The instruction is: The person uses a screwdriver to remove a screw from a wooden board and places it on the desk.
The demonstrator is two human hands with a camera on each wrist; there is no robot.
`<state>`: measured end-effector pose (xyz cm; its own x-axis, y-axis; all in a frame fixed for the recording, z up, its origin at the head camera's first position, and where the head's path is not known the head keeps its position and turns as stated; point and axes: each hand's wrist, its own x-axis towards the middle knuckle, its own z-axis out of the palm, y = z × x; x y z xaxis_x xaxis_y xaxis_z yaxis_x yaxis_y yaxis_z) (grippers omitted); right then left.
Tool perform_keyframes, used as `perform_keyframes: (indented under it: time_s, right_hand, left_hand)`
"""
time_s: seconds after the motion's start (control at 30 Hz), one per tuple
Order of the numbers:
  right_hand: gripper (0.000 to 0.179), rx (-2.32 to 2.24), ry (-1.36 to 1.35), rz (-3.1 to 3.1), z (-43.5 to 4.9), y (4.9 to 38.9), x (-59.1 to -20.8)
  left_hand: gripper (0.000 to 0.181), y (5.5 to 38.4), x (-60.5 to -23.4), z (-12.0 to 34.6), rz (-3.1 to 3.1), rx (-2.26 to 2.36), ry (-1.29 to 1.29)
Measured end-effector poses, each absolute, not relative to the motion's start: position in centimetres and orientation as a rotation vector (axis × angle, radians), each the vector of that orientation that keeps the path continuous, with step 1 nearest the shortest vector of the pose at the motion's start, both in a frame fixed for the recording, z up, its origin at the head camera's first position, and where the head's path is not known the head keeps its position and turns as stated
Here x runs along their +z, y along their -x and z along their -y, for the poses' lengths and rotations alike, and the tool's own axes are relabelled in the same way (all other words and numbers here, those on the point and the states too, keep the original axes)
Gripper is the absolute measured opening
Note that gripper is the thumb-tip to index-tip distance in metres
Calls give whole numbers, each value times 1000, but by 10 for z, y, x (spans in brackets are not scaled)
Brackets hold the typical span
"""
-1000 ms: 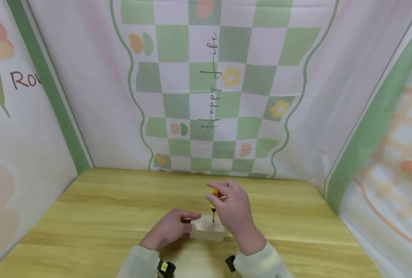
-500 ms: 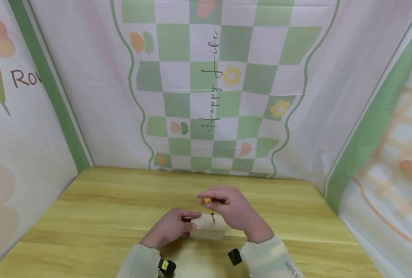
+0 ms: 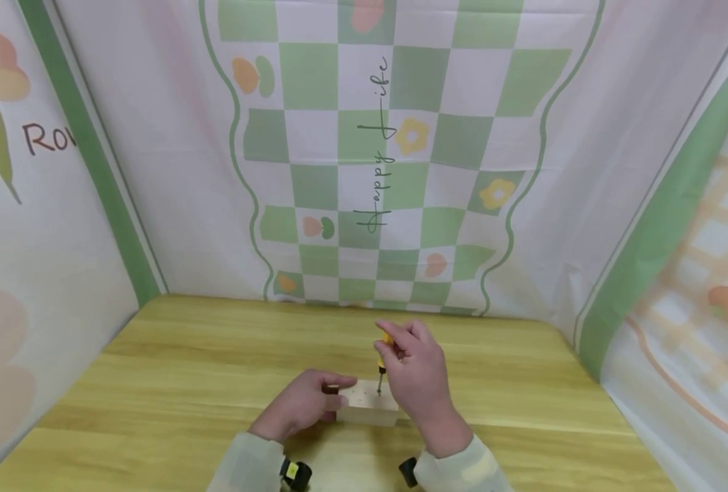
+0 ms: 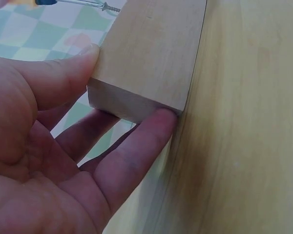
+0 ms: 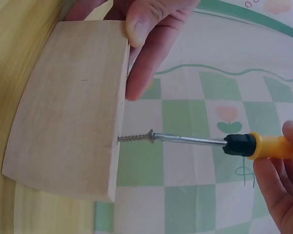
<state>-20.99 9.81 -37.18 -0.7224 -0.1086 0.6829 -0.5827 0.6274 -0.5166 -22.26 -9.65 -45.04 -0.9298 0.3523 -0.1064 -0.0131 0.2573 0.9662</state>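
Note:
A pale wooden block [image 3: 367,415] rests on the table, with a few small dark marks on its top. My left hand [image 3: 305,403] grips its left end, thumb on the near top edge and fingers round the end face, as the left wrist view shows. Partly sunk in the block's top is a screw [image 5: 136,137], much of its thread still outside the wood. The tip of a screwdriver [image 5: 190,140] meets the screw's head. My right hand [image 3: 422,376] pinches the yellow and black handle between thumb and fingers, above the block's right part.
The wood-grain table [image 3: 204,355] spreads around the block on all sides. Behind it hangs a cloth [image 3: 364,184] with green and white checks, and printed cloths close off both sides. Black wrist cameras [image 3: 296,473] sit under both cuffs.
My right hand turned left with the screwdriver's handle tilting, then came back to the right, the handle now more upright. My left hand and the block stay in place.

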Motion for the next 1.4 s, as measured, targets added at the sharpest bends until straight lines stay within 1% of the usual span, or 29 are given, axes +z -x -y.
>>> perform_keyframes:
  time_s: [0.17,0.3,0.37,0.47,0.57,0.8,0.93,1.03,1.13,1.27,1.4]
  right_hand:
    - [29,1022,-686,2240,-101,212,-372]
    - [29,1267,-883,2340,-109,216,-368]
    - [28,1400,-923,2410,-113,219,-366]
    - [24,1538,-884,2482,-115,219,-363]
    - [21,1526,-804,2487,-110,215,-363]
    - [18,1248,-574,2337,-92,204,-366]
    - [19,1056,-561,2211,-89,203,-369]
    - [22,1024,-585,2141,-91,204,-370]
    - [24,1136,-650,2136,-94,207,-370]
    - [24,1461,-770,2236,-101,213,-370]
    - [23,1633,-770,2325,-107,218,-370]
  left_hand:
    - [32,223,-451,97,-2238,1710,-330]
    - [33,223,-451,98,-2271,1677,-342]
    - [33,222,-451,99,-2274,1673,-349]
    - [34,222,-451,100,-2273,1675,-359]
    - [32,222,-451,100,-2297,1635,-373]
    - [31,221,-453,99,-2279,1669,-364]
    - [32,221,-453,97,-2252,1712,-344]
    - [32,221,-453,97,-2244,1716,-338]
    - [32,222,-452,97,-2251,1706,-338]
    - [32,222,-451,97,-2269,1687,-340]
    - [32,223,-450,96,-2222,1705,-326]
